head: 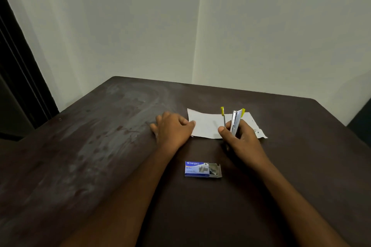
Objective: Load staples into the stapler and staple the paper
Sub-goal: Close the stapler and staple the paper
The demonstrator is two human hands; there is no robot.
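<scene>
My right hand (242, 140) grips a small metal stapler (235, 120) with yellow ends and holds it upright above the paper. The stapler's pusher rod with its yellow tip (222, 115) stands pulled out beside the body. A white sheet of paper (206, 124) lies flat on the dark table (100, 146), its right edge torn. My left hand (172, 128) rests flat on the table, with fingertips touching the paper's left edge. Nearer to me lies a blue staple box (201, 169), its tray slid partly out to the right.
The table's far edge meets pale walls forming a corner. A dark door frame (18, 78) stands at the left. The table's left half shows dusty smears.
</scene>
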